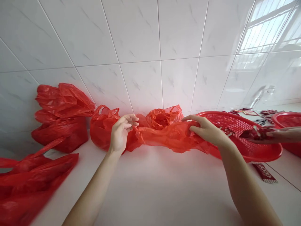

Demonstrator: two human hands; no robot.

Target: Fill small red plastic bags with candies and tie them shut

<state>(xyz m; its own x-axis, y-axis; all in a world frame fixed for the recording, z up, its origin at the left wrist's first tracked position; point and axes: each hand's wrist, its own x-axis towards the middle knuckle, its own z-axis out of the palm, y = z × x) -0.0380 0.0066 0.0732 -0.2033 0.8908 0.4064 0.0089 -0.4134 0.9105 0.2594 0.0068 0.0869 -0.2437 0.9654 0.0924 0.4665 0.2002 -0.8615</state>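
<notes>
My right hand (204, 128) grips a thin red plastic bag (164, 136) near its right end, thumb in front, index finger stretched along the top. The bag runs sideways, crumpled and flat-looking, above the white surface. At its gathered left end is my left hand (119, 131), palm turned inward, fingers loosely bent and apart; the fingertips are close to the plastic, with no clear grip on it. Behind the held bag stand a rounded red bag (103, 128) and another red bag (162, 117) with a crumpled top.
Red bags (63, 125) lean against the tiled wall at left, and more red plastic (30, 188) lies nearer. A red mesh basket (265, 155) at right holds small packets. Another person's hand (285, 135) holds dark red packets (258, 133) over it. A wrapper (264, 172) lies in front.
</notes>
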